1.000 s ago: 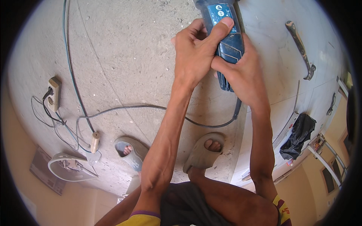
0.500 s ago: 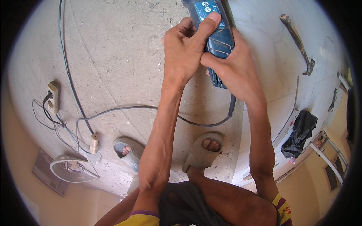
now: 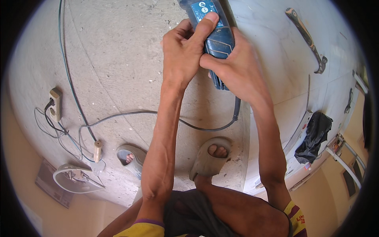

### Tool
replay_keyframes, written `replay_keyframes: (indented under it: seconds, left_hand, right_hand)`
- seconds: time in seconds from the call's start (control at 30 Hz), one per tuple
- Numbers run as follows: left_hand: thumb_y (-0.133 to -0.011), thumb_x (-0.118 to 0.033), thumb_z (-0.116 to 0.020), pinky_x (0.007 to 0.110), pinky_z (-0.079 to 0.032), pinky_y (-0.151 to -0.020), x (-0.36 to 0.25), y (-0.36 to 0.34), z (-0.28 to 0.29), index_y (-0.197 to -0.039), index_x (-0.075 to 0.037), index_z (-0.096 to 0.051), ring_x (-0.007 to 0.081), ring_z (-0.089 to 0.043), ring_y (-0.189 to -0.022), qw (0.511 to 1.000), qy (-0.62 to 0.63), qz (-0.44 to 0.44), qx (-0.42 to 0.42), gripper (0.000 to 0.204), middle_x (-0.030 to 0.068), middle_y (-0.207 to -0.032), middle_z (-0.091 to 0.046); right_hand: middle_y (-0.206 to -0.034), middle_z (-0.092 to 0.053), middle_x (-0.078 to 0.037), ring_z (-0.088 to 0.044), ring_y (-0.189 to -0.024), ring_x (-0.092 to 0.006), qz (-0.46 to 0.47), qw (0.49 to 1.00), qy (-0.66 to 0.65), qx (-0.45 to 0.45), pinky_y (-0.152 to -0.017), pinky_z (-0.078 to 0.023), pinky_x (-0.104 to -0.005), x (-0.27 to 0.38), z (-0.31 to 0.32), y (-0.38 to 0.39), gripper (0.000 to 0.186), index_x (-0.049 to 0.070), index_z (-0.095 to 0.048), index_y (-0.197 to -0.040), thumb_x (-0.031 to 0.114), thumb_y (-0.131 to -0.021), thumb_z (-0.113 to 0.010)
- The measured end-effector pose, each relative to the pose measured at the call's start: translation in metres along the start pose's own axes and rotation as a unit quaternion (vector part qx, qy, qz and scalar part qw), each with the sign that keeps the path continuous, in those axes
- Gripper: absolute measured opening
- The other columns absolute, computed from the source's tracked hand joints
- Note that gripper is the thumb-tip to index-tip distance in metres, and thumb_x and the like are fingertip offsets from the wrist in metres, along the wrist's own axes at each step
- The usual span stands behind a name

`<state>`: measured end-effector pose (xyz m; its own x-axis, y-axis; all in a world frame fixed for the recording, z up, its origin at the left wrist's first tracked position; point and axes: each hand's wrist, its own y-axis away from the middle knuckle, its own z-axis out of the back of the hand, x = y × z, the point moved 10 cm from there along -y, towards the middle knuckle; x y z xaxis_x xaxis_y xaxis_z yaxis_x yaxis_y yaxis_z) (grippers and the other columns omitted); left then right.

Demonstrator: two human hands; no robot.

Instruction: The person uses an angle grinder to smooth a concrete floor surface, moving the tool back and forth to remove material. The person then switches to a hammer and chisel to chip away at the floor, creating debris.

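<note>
A blue corded power tool [image 3: 216,39] is held at the top of the view, over bare concrete beside pale tiles. My left hand [image 3: 182,53] wraps round its left side, the thumb lying on the blue label near the upper end. My right hand [image 3: 241,73] grips it from the right, lower down, with the thumb pressed across the body. The tool's upper end runs out of the frame, and some fingers are hidden behind it. Its dark cord [image 3: 203,128] curves from the lower end across the concrete to the left.
A hammer [image 3: 306,35] and black plastic bag [image 3: 314,136] lie on tiles at right, near a metal tool [image 3: 343,158]. At left are a power strip [image 3: 55,104], cables, a wooden-handled trowel [image 3: 98,150] and a bucket [image 3: 77,177]. My sandalled feet [image 3: 211,156] stand below my hands.
Both hands and the power tool have shifted to the left across the view, keeping the same grip. The cord's end at the tool has moved left with it.
</note>
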<state>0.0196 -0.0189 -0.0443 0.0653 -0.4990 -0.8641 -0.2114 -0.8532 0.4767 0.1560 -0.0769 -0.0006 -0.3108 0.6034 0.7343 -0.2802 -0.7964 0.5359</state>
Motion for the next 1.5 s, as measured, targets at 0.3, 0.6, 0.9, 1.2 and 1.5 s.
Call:
replay_keyframes:
  seconds: [0.3, 0.6, 0.9, 1.2, 1.5]
  left_hand:
    - [-0.102, -0.052, -0.086, 0.032, -0.061, -0.078, 0.006, 0.000, 0.000, -0.110, 0.007, -0.086, 0.0153, -0.074, -0.084, 1.000, -0.011, -0.015, 0.011, 0.059, 0.0138, -0.095, -0.082]
    - [-0.103, -0.050, -0.085, 0.032, -0.061, -0.079, 0.003, 0.003, 0.000, -0.113, 0.008, -0.085, 0.0151, -0.075, -0.085, 0.999, -0.032, -0.006, 0.006, 0.058, 0.0151, -0.097, -0.082]
    - [-0.106, -0.050, -0.085, 0.031, -0.060, -0.082, 0.001, 0.005, -0.003, -0.116, 0.006, -0.085, 0.0144, -0.074, -0.087, 1.000, -0.013, -0.009, 0.005, 0.057, 0.0128, -0.100, -0.082]
    - [-0.112, -0.045, -0.079, 0.032, -0.063, -0.078, 0.002, 0.008, 0.001, -0.122, 0.007, -0.083, 0.0153, -0.076, -0.085, 0.999, -0.040, 0.007, -0.024, 0.053, 0.0129, -0.102, -0.082]
    - [-0.111, -0.045, -0.081, 0.030, -0.060, -0.082, 0.004, 0.009, -0.003, -0.119, 0.007, -0.083, 0.0145, -0.074, -0.088, 1.000, -0.026, 0.015, -0.007, 0.053, 0.0122, -0.103, -0.082]
  right_hand:
    - [-0.094, -0.077, -0.022, -0.079, -0.082, -0.0297, 0.008, 1.000, 0.023, 0.001, -0.076, -0.064, -0.0441, -0.003, 0.000, 0.002, 0.068, -0.011, -0.065, -0.122, 0.032, -0.079, -0.094]
    - [-0.094, -0.077, -0.022, -0.080, -0.082, -0.0306, 0.013, 1.000, 0.025, -0.002, -0.077, -0.064, -0.0436, -0.005, 0.001, 0.002, 0.070, -0.012, -0.065, -0.125, 0.033, -0.078, -0.094]
    - [-0.102, -0.079, -0.029, -0.083, -0.094, -0.0365, 0.001, 1.000, 0.016, 0.014, -0.084, -0.066, -0.0475, 0.000, 0.002, 0.004, 0.076, -0.015, -0.063, -0.130, 0.033, -0.079, -0.093]
    - [-0.105, -0.078, -0.038, -0.085, -0.098, -0.0451, -0.044, 0.997, -0.008, 0.060, -0.087, -0.069, -0.0477, -0.003, -0.001, 0.004, 0.088, -0.023, -0.052, -0.141, 0.029, -0.080, -0.090]
    - [-0.102, -0.078, -0.031, -0.084, -0.095, -0.0402, -0.044, 0.998, 0.000, 0.038, -0.085, -0.067, -0.0461, -0.009, 0.000, 0.005, 0.084, -0.021, -0.055, -0.137, 0.030, -0.080, -0.090]
